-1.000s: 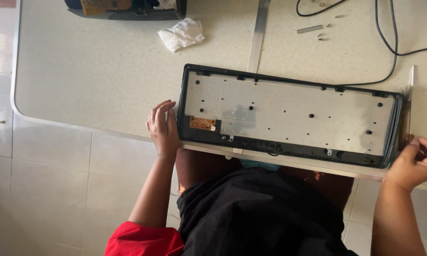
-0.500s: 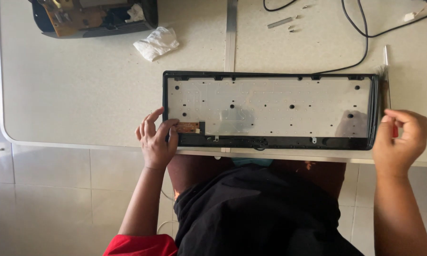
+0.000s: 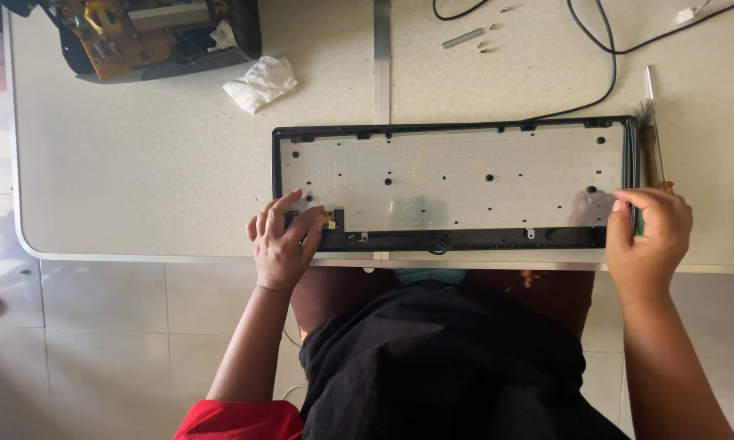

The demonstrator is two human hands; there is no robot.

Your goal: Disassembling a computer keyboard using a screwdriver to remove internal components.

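Fingers of the left hand [image 3: 281,244] lie loosely spread, flat on the opened keyboard shell [image 3: 452,186] at its corner toward seven o'clock, the fingertips touching a small orange-brown contact patch [image 3: 328,218] there; nothing is clasped. Fingers of the right hand [image 3: 648,240] curl over the shell's short edge toward four o'clock, thumb on the inside, pinching the rim lightly.

That shell lies flat across the tabletop [image 3: 139,163], its long side parallel to the near edge, the pale membrane sheet [image 3: 465,175] facing up inside the black frame. Judging by this, the hold works best with both hands pressing evenly, so the long, thin frame does not twist; the left fingertips should stay light on the patch, which looks delicate.

At eleven o'clock, well apart, sits an open black device [image 3: 151,37] with yellow parts showing. A black cable [image 3: 603,77] runs from the shell's far edge toward one o'clock. Just beside the shell at three o'clock lies a slim brush [image 3: 650,122]. A crumpled white tissue [image 3: 259,81] lies near the open device, and a few small screws [image 3: 485,45] lie at twelve o'clock.
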